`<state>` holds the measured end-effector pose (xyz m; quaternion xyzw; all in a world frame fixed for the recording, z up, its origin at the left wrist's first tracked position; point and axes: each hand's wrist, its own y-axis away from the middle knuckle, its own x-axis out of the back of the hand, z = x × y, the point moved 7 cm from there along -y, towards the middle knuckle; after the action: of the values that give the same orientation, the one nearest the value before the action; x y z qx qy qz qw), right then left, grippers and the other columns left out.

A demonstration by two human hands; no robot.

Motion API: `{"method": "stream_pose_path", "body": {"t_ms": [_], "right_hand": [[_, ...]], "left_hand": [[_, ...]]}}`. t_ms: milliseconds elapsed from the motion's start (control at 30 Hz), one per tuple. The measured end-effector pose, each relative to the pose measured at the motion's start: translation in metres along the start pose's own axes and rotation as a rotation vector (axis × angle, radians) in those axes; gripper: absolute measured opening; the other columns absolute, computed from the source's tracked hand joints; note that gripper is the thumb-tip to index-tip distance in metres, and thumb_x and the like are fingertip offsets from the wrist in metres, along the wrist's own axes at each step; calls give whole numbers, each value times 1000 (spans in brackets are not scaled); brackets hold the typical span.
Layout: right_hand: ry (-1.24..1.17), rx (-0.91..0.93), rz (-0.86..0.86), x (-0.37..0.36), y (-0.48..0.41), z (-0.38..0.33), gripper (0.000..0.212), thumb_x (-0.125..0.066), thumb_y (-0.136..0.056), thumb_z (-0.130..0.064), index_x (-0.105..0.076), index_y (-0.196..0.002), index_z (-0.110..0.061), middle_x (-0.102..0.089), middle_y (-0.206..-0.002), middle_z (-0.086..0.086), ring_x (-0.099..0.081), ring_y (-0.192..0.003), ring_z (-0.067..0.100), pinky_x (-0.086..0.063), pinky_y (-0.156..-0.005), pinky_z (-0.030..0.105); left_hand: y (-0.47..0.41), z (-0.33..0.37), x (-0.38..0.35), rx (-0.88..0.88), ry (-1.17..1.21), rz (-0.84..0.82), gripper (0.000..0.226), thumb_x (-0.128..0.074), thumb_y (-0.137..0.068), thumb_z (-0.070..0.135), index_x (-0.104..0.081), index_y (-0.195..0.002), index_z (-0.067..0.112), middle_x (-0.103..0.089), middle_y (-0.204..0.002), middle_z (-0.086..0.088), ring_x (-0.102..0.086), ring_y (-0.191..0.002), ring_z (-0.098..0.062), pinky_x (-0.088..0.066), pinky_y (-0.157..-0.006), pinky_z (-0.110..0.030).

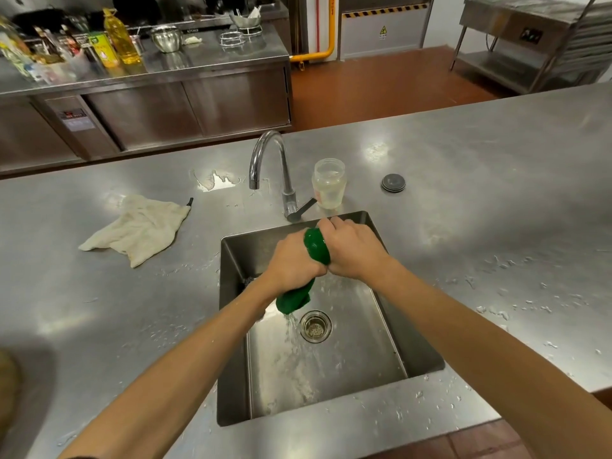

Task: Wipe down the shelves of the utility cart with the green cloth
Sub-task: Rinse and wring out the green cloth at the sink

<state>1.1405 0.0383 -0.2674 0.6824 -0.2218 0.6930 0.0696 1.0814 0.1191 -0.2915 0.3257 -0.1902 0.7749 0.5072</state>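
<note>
- Wringing the green cloth over a square, brushed-steel sink: left hand clenched round its lower part, right hand clenched round its upper end, the two fists touching.
- Twisted into a tight, glossy, dark-green rope, soaked through, with water streaming off the lower tip just beside the round perforated drain strainer.
- Curved chrome faucet behind the basin, with a cloudy, wide-mouthed clear jar just beside its lever.
- Limp, crumpled off-white rag lying on the left; small round grey disc right of the jar.
- Dull, scuffed steel countertop, beaded with droplets, plus a puddle near the spout.
- Beyond: red-brown floor, steel cabinets, a yellow oil bottle, a steel bowl.
</note>
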Motion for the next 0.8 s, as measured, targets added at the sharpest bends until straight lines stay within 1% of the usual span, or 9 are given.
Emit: {"method": "stream_pose_path", "body": {"t_ms": [167, 267, 333, 400, 467, 533, 633, 700, 800], "right_hand": [[-53, -37, -120, -6, 0, 6, 54, -70, -73, -36, -47, -114, -12, -65, -100, 9, -63, -83, 28, -42, -66, 32], [-27, -40, -140, -5, -2, 7, 52, -71, -72, -39, -47, -110, -14, -65, -98, 7, -63, -80, 26, -41, -63, 31], [15, -31, -112, -3, -4, 6, 53, -72, -72, -39, -47, -111, -13, -64, -99, 7, -63, -81, 27, -38, -62, 31], [42, -51, -63, 0, -6, 7, 56, -73, -72, -42, -47, -111, -11, -63, -100, 9, -64, -82, 28, -38, -61, 31], [47, -85, -13, 1, -6, 10, 61, -76, -70, -47, -48, -109, -9, -63, -101, 12, -63, -83, 31, -39, -60, 32], [31, -118, 17, 4, -7, 13, 62, -77, -71, -48, -49, -109, -8, -62, -103, 13, -61, -86, 33, -38, -60, 33], [57, -150, 65, 9, -7, 11, 63, -81, -68, -46, -51, -108, -8, -61, -104, 12, -60, -88, 33, -35, -58, 33], [90, -150, 86, 9, -8, 3, 57, -82, -69, -38, -52, -107, -8, -61, -101, 12, -61, -85, 33, -33, -56, 32], [63, -106, 107, 10, -10, -16, 49, -80, -68, -27, -52, -102, -7, -62, -96, 13, -61, -79, 33, -33, -53, 32]], "left_hand": [[-1, 3, -6, -60, -159, -33, 34, -76, -62, 33, -56, -86, 19, -63, -84, 4, -61, -77, -19, -49, -72, -32], [0, -1, -6, -38, -92, -2, 38, -82, -64, 29, -57, -91, 19, -65, -86, 3, -62, -77, -16, -49, -72, -31], [0, -12, -6, 44, 78, 3, 54, -84, -59, 25, -58, -106, 20, -66, -96, 2, -64, -86, -18, -54, -78, -34], [5, -23, -7, 135, 291, -5, 82, -87, -54, 26, -48, -127, 29, -63, -114, 3, -64, -99, -18, -57, -85, -36], [16, -32, -8, 278, 496, -16, 94, -89, -60, 29, -39, -140, 30, -59, -123, 1, -63, -105, -16, -55, -84, -34], [30, -45, -14, 490, 714, -50, 79, -82, -70, 44, -46, -138, 28, -57, -129, -4, -59, -112, -21, -49, -90, -44], [43, -50, -28, 763, 1169, -89, 68, -62, -77, 64, -53, -125, 17, -50, -130, -14, -39, -133, -43, -25, -105, -73], [38, -43, -33, 825, 1384, -39, 74, -55, -79, 71, -57, -118, 9, -53, -126, -19, -40, -133, -42, -21, -107, -74], [23, -29, -28, 737, 1516, 22, 74, -60, -75, 75, -67, -113, 13, -66, -120, -17, -58, -117, -34, -42, -103, -61]]}}
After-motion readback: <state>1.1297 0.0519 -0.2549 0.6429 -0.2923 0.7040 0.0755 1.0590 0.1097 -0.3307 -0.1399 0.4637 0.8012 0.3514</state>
